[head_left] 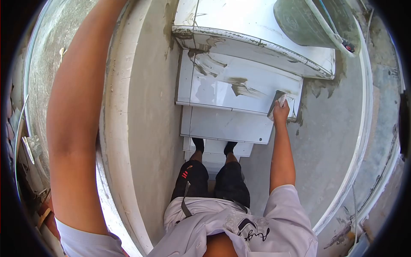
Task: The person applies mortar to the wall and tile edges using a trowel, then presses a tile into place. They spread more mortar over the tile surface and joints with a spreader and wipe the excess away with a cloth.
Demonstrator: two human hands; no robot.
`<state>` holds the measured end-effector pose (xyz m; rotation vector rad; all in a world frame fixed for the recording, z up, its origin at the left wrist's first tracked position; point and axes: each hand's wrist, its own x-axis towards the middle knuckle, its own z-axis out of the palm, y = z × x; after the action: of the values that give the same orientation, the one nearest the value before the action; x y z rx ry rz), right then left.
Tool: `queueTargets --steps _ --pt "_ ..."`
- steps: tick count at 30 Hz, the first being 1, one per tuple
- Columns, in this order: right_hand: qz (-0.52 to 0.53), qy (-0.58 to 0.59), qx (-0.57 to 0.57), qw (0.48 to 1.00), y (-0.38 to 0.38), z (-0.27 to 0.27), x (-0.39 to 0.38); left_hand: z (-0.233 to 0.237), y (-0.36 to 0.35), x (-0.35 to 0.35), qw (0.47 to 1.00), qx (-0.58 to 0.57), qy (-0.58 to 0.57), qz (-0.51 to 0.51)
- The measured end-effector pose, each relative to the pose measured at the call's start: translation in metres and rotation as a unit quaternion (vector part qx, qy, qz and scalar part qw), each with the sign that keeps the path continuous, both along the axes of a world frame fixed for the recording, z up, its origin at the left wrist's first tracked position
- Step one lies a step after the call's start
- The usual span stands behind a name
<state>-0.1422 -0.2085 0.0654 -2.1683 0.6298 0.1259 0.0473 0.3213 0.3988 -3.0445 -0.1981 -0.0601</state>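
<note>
My right hand [281, 112] is closed around the handle of a flat rectangular trowel [276, 97]. The trowel lies at the right end of a white tiled stair tread [252, 100], close to the side wall. Wet grey mortar smears [239, 87] streak the tread and the riser above it. My left arm [77, 115] reaches up past the top edge of the view, so the left hand is hidden.
A large bucket [299, 25], with a pole and a thin blue line across it, stands on the upper step at the right. A ledge [117, 98] runs along the left wall. Below, more white steps [227, 124] lead down to my feet.
</note>
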Motion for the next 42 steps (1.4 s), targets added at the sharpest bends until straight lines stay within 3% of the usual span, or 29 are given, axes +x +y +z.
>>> queueTargets --steps 2,4,5,6,7,8,9,12,15,16,17,18,19,20,22,24,25,26,29,32,36,39,42 --pt "-0.052 -0.033 -0.115 0.991 -0.04 -0.012 0.022 -0.019 0.032 0.018 0.998 -0.001 -0.038 -0.04" --pt "-0.019 -0.005 -0.192 0.981 -0.058 -0.028 0.03 -0.031 0.049 0.034 0.997 -0.064 -0.038 -0.032" --pt "-0.017 0.017 -0.184 0.983 -0.046 -0.038 0.033 -0.016 0.031 0.023 0.978 -0.185 -0.052 0.079" --pt "0.038 -0.005 -0.236 0.971 -0.024 -0.05 0.033 -0.025 0.056 0.033 0.995 -0.077 -0.028 -0.063" --pt "0.089 -0.063 -0.202 0.973 0.01 -0.042 0.03 -0.033 0.081 0.042 0.978 0.036 -0.033 -0.204" --pt "0.14 -0.073 -0.162 0.974 0.045 -0.032 0.026 -0.022 0.035 0.018 0.988 -0.124 -0.071 -0.055" --pt "0.19 -0.082 -0.121 0.971 0.06 -0.027 0.021 -0.015 0.003 0.003 0.95 -0.278 -0.104 0.098" --pt "0.166 -0.075 -0.068 0.981 0.042 -0.032 0.021 -0.007 -0.01 0.007 0.989 -0.096 -0.067 0.088" --pt "0.098 -0.081 -0.17 0.977 -0.055 -0.024 0.012 -0.011 -0.061 0.009 0.966 0.061 -0.118 0.221" --pt "0.082 -0.048 -0.222 0.97 -0.088 -0.017 0.001 0.0 -0.082 0.013 0.967 -0.005 -0.074 0.244" --pt "0.091 -0.045 -0.259 0.96 -0.123 -0.029 -0.012 -0.024 -0.097 0.004 0.966 -0.045 -0.221 0.126" --pt "0.082 -0.043 -0.304 0.948 -0.147 -0.042 -0.025 -0.053 -0.112 -0.007 0.929 -0.079 -0.361 0.006" --pt "0.083 -0.042 -0.312 0.946 -0.152 -0.039 -0.032 -0.047 -0.163 -0.041 0.926 -0.252 -0.279 0.026" --pt "0.088 -0.04 -0.316 0.944 -0.149 -0.037 -0.035 -0.073 -0.193 -0.072 0.92 -0.24 -0.305 -0.044" --pt "0.041 -0.001 -0.314 0.949 -0.14 -0.04 -0.024 -0.147 -0.223 -0.14 0.905 -0.394 -0.162 -0.012" --pt "0.036 0.024 -0.29 0.956 -0.119 -0.052 -0.011 -0.245 -0.22 -0.213 0.895 -0.434 -0.011 0.098" --pt "0.051 0.026 -0.27 0.961 -0.106 -0.059 -0.002 -0.28 -0.214 -0.244 0.892 -0.411 0.042 0.185" --pt "0.065 0.028 -0.251 0.965 -0.093 -0.064 0.007 -0.32 -0.198 -0.271 0.894 -0.392 0.077 0.201" --pt "0.142 -0.005 -0.206 0.968 0.027 -0.043 0.02 -0.341 -0.179 -0.294 0.921 -0.294 0.108 0.232" --pt "0.216 -0.07 -0.114 0.967 0.152 -0.04 0.02 -0.352 -0.153 -0.289 0.943 -0.235 0.155 0.178" --pt "0.22 -0.075 -0.024 0.972 0.284 -0.053 0.045 -0.359 -0.132 -0.272 0.938 -0.231 0.238 0.1" --pt "0.284 -0.061 -0.005 0.957 0.33 -0.04 0.069 -0.362 -0.136 -0.266 0.924 -0.212 0.297 0.115" --pt "0.238 -0.057 -0.027 0.969 0.31 -0.04 0.081 -0.358 -0.133 -0.26 0.903 -0.234 0.338 0.125"
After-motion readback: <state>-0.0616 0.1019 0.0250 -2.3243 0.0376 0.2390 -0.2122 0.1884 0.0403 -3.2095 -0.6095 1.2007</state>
